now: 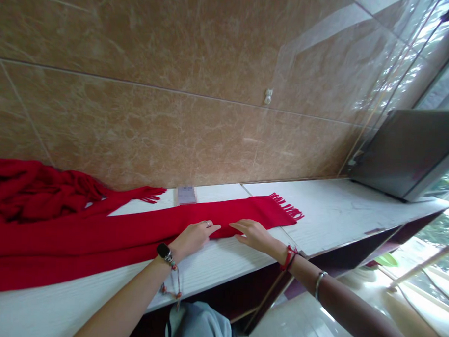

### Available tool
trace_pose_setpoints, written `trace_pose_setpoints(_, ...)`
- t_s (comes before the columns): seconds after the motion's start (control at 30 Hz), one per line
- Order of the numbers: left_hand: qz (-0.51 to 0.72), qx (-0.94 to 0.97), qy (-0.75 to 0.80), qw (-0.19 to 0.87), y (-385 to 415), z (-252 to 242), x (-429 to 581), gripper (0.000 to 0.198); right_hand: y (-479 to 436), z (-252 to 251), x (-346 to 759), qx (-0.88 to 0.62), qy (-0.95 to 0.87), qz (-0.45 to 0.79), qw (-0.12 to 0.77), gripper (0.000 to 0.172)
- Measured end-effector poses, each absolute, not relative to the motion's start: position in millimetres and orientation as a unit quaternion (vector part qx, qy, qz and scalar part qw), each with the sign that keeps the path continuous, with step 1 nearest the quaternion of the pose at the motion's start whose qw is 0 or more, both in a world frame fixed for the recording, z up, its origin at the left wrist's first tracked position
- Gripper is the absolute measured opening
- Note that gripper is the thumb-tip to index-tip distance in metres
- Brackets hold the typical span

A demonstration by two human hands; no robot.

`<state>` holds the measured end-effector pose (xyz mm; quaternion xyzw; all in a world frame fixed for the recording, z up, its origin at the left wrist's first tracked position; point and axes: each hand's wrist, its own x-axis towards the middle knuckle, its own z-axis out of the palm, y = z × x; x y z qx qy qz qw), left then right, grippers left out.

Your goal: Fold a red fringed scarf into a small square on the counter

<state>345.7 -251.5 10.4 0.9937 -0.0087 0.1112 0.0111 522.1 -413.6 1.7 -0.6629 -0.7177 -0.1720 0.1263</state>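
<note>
A long red scarf [141,229] lies lengthwise on the white worktop, folded into a narrow strip with its fringed end to the right. My left hand [194,238] rests on the strip near its front edge, fingers stretched towards the right. Facing it, my right hand [257,234] touches the same strip closer to the fringe, its fingers extended and thumb apart. A bunched heap of red fabric [39,191] sits at the left against the wall, with a fringed tip reaching towards the middle.
The white worktop [329,206] runs along a brown marbled tile wall [155,131]. A small blurred card [186,195] lies behind the scarf. At the right end stands a grey box-like appliance [405,150]. Open shelving [324,260] is below the worktop's front edge.
</note>
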Motion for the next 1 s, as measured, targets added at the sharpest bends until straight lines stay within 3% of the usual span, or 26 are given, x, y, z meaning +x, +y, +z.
trace_pose_setpoints(0.2, 0.138, 0.99, -0.009, -0.029, -246.3, 4.6, 352.3, 0.023, -411.2, -6.4, 521.8, -0.667, -0.698, -0.206, 0.159, 0.03)
trace_pose_setpoints(0.33, 0.149, 0.988, -0.002, -0.044, -246.2, 5.9, 352.1, 0.021, -410.5, -11.6, 529.5, -0.685, -0.687, -0.215, 0.116, 0.014)
trace_pose_setpoints(1.0, 0.129, 0.985, -0.068, -0.094, -259.6, 18.8, 347.2, 0.019, -420.8, -6.8, 527.7, -0.63, -0.735, -0.224, 0.112, 0.018)
